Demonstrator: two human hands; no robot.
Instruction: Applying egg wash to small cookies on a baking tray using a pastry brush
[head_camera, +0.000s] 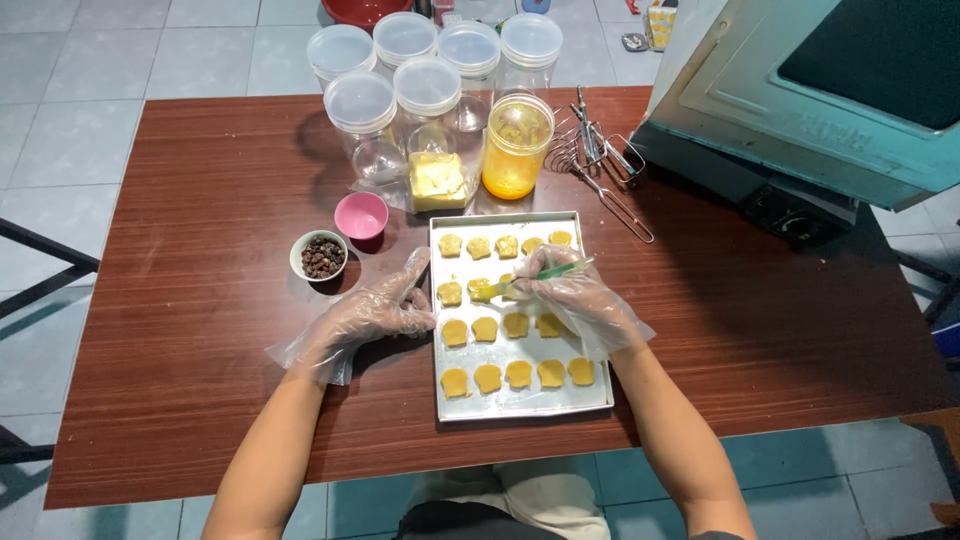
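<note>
A dark wooden table (180, 300) on a pale tiled floor, and in the middle of it sits a metal baking tray (520, 405) lined with rows of small yellow dough pieces (518, 374), flat and roughly toast-shaped. The right hand (580, 300), in a loose clear plastic glove, pinches a slim green-handled brush (545, 273) between its fingers, the tip down on a dough piece in the second row. The left hand (375, 312), gloved the same way, lies open with fingers spread, touching the tray's left rim and holding nothing.

Just left of the tray stand a small white bowl of dark raisins (322, 256) and a pink cup (361, 216). Behind the tray, a clear jar with a yellow block inside (437, 180) and an open jar of orange-yellow liquid (515, 150). Further back, a cluster of empty clear plastic jars with lids (405, 50). To the right of those lie metal whisk beaters (595, 150), and beyond them a teal-grey oven with its door open (800, 110) takes up the table's far right corner.
</note>
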